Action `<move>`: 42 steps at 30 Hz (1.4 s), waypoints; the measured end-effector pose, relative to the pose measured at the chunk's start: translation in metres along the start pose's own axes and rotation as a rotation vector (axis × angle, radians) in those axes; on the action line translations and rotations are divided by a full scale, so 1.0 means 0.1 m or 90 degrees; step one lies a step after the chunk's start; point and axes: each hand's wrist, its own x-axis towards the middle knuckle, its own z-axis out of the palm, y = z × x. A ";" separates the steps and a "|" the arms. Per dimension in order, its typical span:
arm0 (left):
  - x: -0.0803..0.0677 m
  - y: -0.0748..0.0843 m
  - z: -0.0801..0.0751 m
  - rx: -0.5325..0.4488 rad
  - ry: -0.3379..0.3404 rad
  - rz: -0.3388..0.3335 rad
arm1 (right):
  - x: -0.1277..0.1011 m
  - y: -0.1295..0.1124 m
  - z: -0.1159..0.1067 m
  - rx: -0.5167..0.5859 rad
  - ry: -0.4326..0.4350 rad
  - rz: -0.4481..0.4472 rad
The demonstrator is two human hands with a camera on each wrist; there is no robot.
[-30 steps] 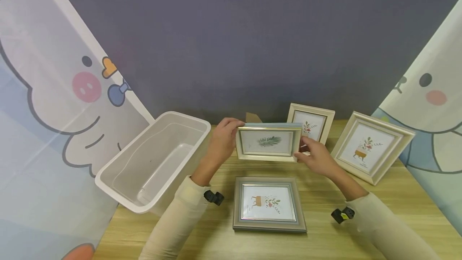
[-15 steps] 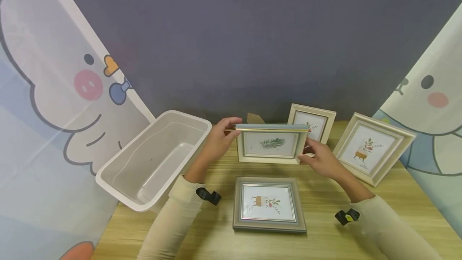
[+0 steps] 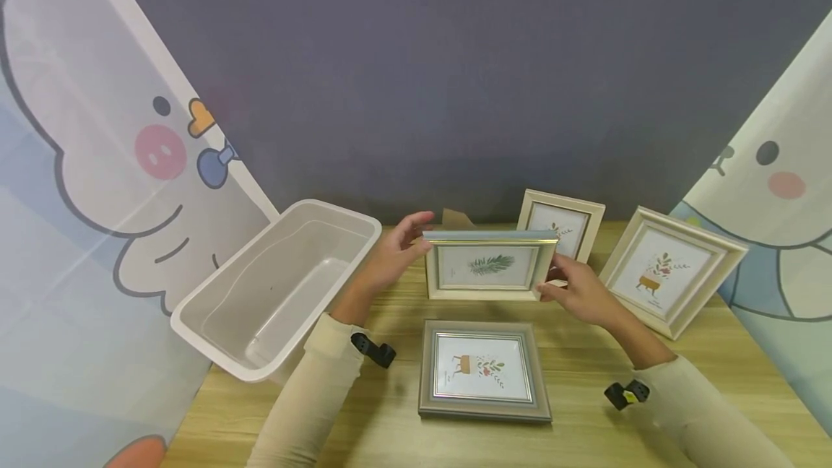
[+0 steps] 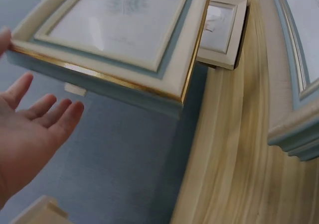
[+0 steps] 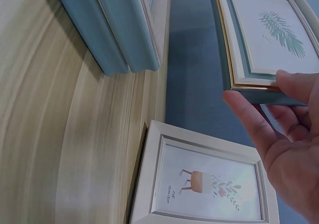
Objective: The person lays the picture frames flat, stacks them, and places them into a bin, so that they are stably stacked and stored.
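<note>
Fern-print frame [image 3: 489, 266] upright near the table's [image 3: 715, 352] back edge, right hand [image 3: 581, 291] pinching its right edge between thumb and fingers, left hand [image 3: 396, 255] at its left edge with fingers straight and spread, grey frame [image 3: 484, 370] flat toward the front edge, white bin [image 3: 279, 287] at the left edge.

The held frame [image 3: 489, 266] was cream with a gold inner line and a blue-grey edge, its white print showing a green fern leaf. The flat frame [image 3: 484, 370] was grey with a silver inner line, around a brown deer and red-green sprigs. Two standing frames [image 3: 564, 224] [image 3: 671, 269] were cream, with similar plant prints. The bin [image 3: 279, 287] was plain off-white, the table [image 3: 585, 425] light wood grain, the backdrop [image 3: 455, 78] dull purple-grey. Both sleeves [image 3: 312, 396] were cream.
</note>
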 end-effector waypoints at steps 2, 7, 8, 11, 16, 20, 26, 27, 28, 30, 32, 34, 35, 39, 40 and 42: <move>-0.01 -0.04 -0.02 -0.041 -0.031 0.010 | 0.01 0.00 0.00 0.006 -0.008 -0.003; -0.02 -0.11 -0.05 -0.083 -0.096 0.030 | 0.01 0.01 0.01 0.014 -0.028 -0.001; -0.02 -0.12 -0.05 -0.085 -0.106 0.035 | 0.01 0.01 0.01 0.016 -0.030 0.000; -0.02 -0.12 -0.04 -0.094 -0.129 0.045 | 0.00 0.02 0.02 0.022 -0.033 0.003; -0.02 -0.11 -0.03 -0.099 -0.131 0.041 | 0.00 0.03 0.01 0.030 -0.032 -0.003; -0.02 -0.10 -0.03 -0.093 -0.125 0.039 | -0.01 0.04 0.01 0.035 -0.031 -0.008; -0.03 -0.05 -0.02 -0.079 -0.121 0.022 | -0.03 0.07 0.00 0.022 -0.034 -0.006; -0.04 -0.04 -0.02 -0.077 -0.121 0.019 | -0.03 0.07 0.00 0.021 -0.035 -0.004; -0.04 -0.03 -0.01 -0.077 -0.120 0.014 | -0.03 0.07 0.00 0.019 -0.037 -0.003; -0.05 -0.01 -0.01 -0.075 -0.118 0.008 | -0.03 0.07 -0.01 0.015 -0.037 0.000; -0.05 -0.01 -0.01 -0.073 -0.113 -0.001 | -0.04 0.06 -0.01 0.011 -0.035 0.002; -0.05 -0.01 -0.01 -0.067 -0.104 -0.011 | -0.04 0.06 -0.01 0.010 -0.034 0.004; -0.05 -0.02 -0.01 -0.063 -0.099 -0.014 | -0.04 0.06 -0.01 0.011 -0.034 0.005; -0.04 -0.06 -0.02 -0.043 -0.080 -0.025 | -0.05 0.07 -0.01 0.019 -0.037 0.012; -0.04 -0.07 -0.02 -0.036 -0.075 -0.027 | -0.06 0.07 -0.01 0.020 -0.038 0.012; -0.04 -0.08 -0.01 -0.025 -0.064 -0.031 | -0.06 0.08 -0.01 0.021 -0.039 0.013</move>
